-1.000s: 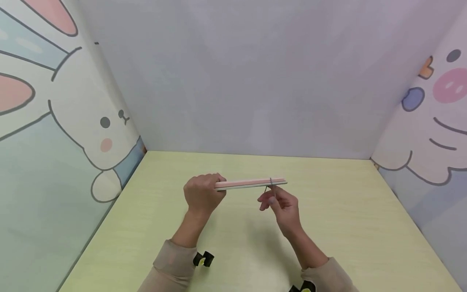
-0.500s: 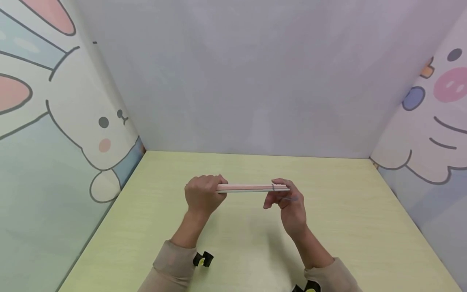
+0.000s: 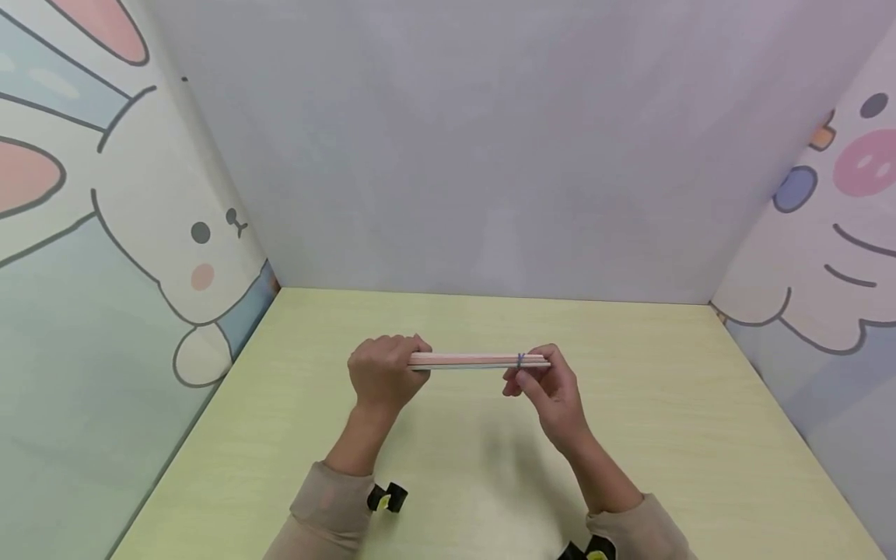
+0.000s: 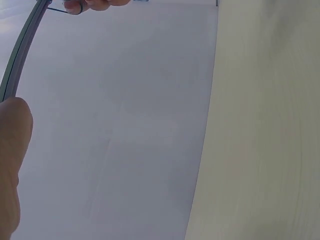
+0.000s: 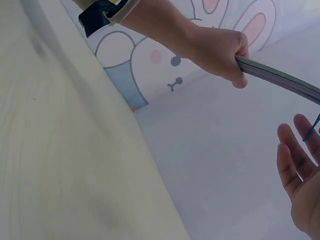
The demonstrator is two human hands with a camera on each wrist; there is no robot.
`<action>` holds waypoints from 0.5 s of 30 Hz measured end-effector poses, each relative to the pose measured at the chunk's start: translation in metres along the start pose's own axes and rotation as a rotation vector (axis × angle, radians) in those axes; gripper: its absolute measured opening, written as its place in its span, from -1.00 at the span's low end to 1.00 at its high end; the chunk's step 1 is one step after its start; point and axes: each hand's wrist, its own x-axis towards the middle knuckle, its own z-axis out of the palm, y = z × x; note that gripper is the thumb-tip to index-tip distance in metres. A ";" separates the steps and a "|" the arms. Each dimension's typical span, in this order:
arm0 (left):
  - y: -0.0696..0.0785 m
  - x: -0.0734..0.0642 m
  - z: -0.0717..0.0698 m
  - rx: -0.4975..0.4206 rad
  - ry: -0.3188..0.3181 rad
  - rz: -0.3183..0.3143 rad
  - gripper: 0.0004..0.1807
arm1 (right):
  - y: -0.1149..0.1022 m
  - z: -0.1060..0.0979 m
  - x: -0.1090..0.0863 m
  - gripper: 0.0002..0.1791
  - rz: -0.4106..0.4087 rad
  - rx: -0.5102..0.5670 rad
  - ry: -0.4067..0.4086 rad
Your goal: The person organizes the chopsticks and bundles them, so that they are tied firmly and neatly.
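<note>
My left hand grips one end of a bundle of slim pastel chopsticks, held level above the table. Pink, white and pale green sides show. A thin bluish rubber band goes round the bundle near its right end. My right hand is at that end, thumb and fingers curled at the band. In the left wrist view, a loop of the rubber band stretches from the chopsticks to the right hand's fingertips. The right wrist view shows the rubber band hooked over a finger of the right hand.
Below the hands spreads a pale yellow-green table. A plain grey-white wall stands behind it. Side panels bear a cartoon rabbit at left and a cartoon pig at right. Black wrist cameras sit at the sleeves.
The right hand has moved around the chopsticks' right end, with its fingers spreading and then closing in again. The band hung below the bundle earlier; now it wraps it. The left hand keeps its grip.
</note>
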 end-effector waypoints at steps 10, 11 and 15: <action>-0.004 0.003 0.000 0.011 0.046 -0.020 -0.71 | 0.003 -0.007 0.000 -0.88 -0.060 -0.060 0.064; -0.004 0.003 0.000 0.015 0.049 -0.019 -0.71 | 0.004 -0.008 0.000 -0.89 -0.062 -0.068 0.081; -0.006 0.003 -0.001 0.030 0.067 -0.020 -0.75 | 0.009 -0.011 -0.004 -0.97 -0.029 -0.155 0.163</action>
